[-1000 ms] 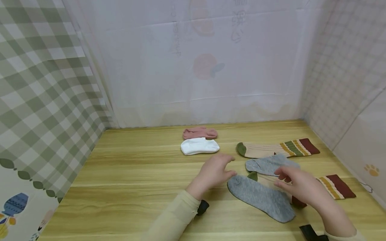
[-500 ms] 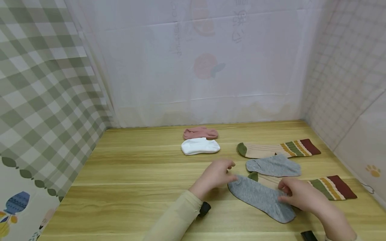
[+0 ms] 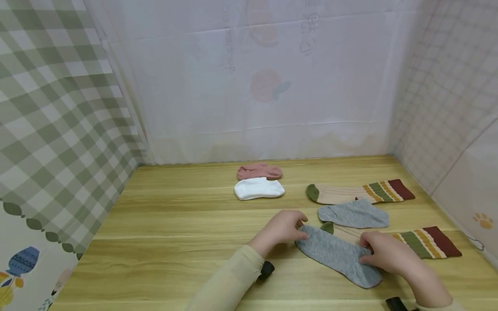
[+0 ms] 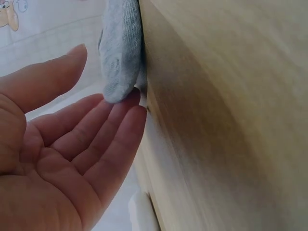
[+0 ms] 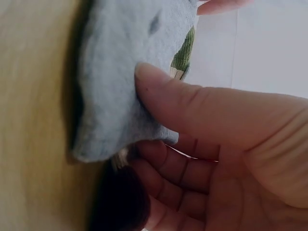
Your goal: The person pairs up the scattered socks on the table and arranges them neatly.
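Note:
A grey sock (image 3: 336,255) lies slantwise at the front right of the wooden table. My right hand (image 3: 389,252) pinches its cuff end, with the thumb (image 5: 168,94) on top and curled fingers below in the right wrist view. At the sock's toe is my left hand (image 3: 282,229). In the left wrist view its nearly straight fingers (image 4: 103,139) reach the toe from beneath, while the thumb stands apart. Partly under the grey sock lies a striped sock (image 3: 416,242) with a green toe and dark red cuff; my right hand hides its middle.
A second grey sock (image 3: 354,214) lies just behind, overlapping another striped sock (image 3: 342,193). Farther back, a white sock (image 3: 258,188) sits in front of a pink sock (image 3: 258,171). Cloth-covered walls border the wooden table (image 3: 163,242) at the back and both sides.
My right hand has come down and left onto the grey sock's cuff end and now pinches it. The left hand has shifted slightly right and down to the toe.

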Action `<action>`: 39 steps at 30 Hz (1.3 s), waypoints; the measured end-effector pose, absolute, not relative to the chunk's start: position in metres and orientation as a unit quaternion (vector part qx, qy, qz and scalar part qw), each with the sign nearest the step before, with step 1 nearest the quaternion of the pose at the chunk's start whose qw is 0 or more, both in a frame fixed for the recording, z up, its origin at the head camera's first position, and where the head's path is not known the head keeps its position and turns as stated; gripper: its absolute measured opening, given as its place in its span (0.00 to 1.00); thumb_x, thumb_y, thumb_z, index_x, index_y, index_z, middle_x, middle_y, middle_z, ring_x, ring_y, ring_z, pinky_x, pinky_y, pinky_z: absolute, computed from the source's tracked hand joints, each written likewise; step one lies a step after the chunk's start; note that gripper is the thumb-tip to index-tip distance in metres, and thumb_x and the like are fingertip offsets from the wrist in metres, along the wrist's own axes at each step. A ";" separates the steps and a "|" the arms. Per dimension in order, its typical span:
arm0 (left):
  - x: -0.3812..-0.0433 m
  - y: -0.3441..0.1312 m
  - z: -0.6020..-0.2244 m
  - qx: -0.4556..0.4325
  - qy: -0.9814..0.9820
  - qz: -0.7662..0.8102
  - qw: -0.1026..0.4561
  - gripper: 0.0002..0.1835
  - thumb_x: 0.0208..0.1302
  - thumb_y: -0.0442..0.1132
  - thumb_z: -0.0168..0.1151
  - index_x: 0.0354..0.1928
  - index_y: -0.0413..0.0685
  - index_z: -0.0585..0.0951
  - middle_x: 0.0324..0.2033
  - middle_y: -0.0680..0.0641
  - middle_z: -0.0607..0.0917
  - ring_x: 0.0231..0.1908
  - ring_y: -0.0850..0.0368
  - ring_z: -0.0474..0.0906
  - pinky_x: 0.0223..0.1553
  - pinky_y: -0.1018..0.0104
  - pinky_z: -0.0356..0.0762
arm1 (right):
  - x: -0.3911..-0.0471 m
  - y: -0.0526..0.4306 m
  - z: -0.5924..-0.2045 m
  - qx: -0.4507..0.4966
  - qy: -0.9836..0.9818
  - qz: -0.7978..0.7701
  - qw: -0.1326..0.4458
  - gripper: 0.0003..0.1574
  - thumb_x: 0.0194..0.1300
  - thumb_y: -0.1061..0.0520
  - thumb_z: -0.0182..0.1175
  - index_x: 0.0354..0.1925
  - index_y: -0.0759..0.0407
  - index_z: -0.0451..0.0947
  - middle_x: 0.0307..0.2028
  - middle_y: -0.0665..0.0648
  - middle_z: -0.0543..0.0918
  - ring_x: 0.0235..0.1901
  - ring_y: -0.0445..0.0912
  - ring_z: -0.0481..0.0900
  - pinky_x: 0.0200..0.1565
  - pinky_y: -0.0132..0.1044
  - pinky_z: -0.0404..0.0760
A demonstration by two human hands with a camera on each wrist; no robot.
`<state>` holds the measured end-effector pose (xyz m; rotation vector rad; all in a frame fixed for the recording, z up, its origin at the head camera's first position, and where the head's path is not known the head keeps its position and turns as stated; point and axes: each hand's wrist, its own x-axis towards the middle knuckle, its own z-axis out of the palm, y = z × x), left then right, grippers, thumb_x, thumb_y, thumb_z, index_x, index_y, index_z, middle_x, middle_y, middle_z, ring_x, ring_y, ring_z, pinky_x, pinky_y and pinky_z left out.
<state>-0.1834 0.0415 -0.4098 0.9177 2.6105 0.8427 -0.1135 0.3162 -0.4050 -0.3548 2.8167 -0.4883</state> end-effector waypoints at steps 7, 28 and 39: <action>-0.183 0.042 -0.410 0.308 0.895 0.299 0.125 0.16 0.55 0.37 0.75 0.47 0.46 0.86 0.33 0.55 0.86 0.34 0.69 0.78 0.39 0.78 0.73 | -0.113 0.316 -0.405 -0.124 0.971 -0.160 0.128 0.19 0.53 0.57 0.75 0.28 0.52 0.70 0.22 0.47 0.68 0.23 0.42 0.65 0.26 0.36 0.65; -0.186 0.028 -0.410 0.264 0.876 0.397 0.077 0.07 0.60 0.29 0.67 0.39 0.46 0.87 0.30 0.55 0.84 0.32 0.69 0.77 0.37 0.75 0.74 | -0.112 0.310 -0.392 -0.129 0.966 -0.225 0.019 0.07 0.63 0.61 0.68 0.36 0.55 0.77 0.25 0.46 0.72 0.24 0.37 0.65 0.26 0.34 0.67; -0.187 0.010 -0.408 0.223 0.866 0.443 0.058 0.06 0.62 0.28 0.66 0.38 0.45 0.87 0.30 0.53 0.85 0.33 0.64 0.79 0.38 0.71 0.75 | -0.122 0.292 -0.383 -0.144 0.960 -0.239 -0.036 0.07 0.65 0.60 0.66 0.41 0.60 0.79 0.28 0.45 0.77 0.26 0.37 0.69 0.27 0.35 0.72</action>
